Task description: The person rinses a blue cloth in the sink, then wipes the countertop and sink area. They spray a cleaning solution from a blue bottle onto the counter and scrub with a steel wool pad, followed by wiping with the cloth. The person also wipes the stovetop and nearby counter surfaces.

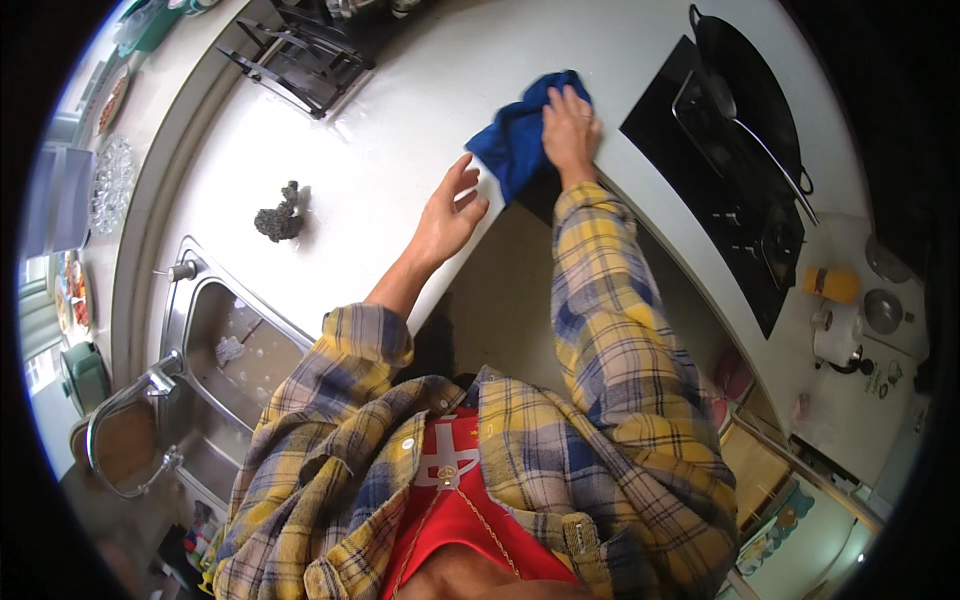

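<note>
My right hand [571,133] presses down on a crumpled blue cloth [516,139] at the inner corner of the white countertop [405,97]. Part of the cloth hangs over the counter's front edge. To its left my left hand [448,214] is raised near that edge, fingers apart and holding nothing. A dark scouring pad of wiry mesh [279,222] lies on the counter farther left, with a wet sheen around it.
A stainless steel sink [225,352] with a curved faucet [112,420] and sudsy water is at left. On the right, a black wok [757,90] with a metal ladle [776,165] sits on a black glass cooktop [712,202]. A black metal rack [300,67] stands at the back.
</note>
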`<state>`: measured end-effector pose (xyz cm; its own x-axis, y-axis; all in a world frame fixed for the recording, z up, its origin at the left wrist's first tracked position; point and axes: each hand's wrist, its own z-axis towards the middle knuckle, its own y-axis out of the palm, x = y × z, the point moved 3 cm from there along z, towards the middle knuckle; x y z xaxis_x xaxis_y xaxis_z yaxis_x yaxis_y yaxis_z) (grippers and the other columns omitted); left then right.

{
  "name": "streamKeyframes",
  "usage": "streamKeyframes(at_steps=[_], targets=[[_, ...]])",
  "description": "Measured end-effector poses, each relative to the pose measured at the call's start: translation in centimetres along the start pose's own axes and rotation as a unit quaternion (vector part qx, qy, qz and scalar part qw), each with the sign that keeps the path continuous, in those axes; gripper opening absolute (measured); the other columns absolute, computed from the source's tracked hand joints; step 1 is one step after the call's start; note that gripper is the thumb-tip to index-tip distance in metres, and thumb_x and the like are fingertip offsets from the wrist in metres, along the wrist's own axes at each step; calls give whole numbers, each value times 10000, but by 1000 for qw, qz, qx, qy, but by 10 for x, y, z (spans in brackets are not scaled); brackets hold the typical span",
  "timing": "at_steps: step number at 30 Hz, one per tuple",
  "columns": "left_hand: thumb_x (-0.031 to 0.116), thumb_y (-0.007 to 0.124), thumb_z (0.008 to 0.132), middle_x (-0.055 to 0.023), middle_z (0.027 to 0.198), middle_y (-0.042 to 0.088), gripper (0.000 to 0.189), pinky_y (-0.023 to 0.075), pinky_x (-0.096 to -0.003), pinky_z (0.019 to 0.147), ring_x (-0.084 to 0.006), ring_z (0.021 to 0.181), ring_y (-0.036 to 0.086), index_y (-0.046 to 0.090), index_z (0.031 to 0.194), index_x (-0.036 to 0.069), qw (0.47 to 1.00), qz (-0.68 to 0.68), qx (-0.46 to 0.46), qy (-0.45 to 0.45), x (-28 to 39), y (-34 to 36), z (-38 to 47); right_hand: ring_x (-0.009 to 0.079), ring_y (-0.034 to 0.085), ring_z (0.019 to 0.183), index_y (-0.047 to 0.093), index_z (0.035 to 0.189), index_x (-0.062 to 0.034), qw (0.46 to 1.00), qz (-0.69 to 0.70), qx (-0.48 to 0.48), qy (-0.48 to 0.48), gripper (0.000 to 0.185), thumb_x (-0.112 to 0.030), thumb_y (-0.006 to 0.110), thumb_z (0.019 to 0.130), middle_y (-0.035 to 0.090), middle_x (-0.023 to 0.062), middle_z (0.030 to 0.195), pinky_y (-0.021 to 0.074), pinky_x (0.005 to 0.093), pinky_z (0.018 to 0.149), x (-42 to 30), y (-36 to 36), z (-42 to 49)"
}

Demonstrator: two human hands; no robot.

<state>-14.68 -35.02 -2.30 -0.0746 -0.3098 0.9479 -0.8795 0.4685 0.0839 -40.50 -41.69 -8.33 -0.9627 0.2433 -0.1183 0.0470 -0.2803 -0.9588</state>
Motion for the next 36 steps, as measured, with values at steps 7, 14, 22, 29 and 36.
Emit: streamKeyframes(at_steps=[7,14,22,29,36], targets=[[-43,525,907,-138,1197,616,466,528,-351,922,-246,1112,608,502,1359,67,942,218,209,149,21,-131,-68,443,633,1016,620,1052,88,902,146,37,404,309,-153,525,882,636,312,1092,516,468,872,69,-46,75],[77,682,829,-157,1426,457,616,267,-494,1142,-373,1365,335,492,1405,184,771,569,271,95,-7,-215,-85,161,397,602,489,861,-61,662,647,264,271,117,-116,592,852,418,32,719,267,321,484,6,-169,172],[71,701,791,-161,1157,611,655,385,-453,978,-360,1081,520,498,1402,194,791,549,259,73,-47,-244,-65,369,550,1086,483,1310,0,889,449,43,71,490,-224,623,898,569,238,1182,433,420,935,-34,-186,29],[356,784,760,-134,1397,488,816,383,-546,1011,-413,1273,429,384,1469,297,601,702,377,65,-20,-215,-74,163,658,829,661,1057,-36,878,349,-141,296,229,-205,656,902,692,98,882,524,311,748,128,-139,-267],[138,682,891,-217,1153,601,578,451,-426,940,-353,1063,581,443,1413,69,754,504,332,258,-15,-64,-71,138,638,730,667,1011,5,689,433,23,581,187,-109,638,865,672,64,861,520,269,637,323,-183,-490]])
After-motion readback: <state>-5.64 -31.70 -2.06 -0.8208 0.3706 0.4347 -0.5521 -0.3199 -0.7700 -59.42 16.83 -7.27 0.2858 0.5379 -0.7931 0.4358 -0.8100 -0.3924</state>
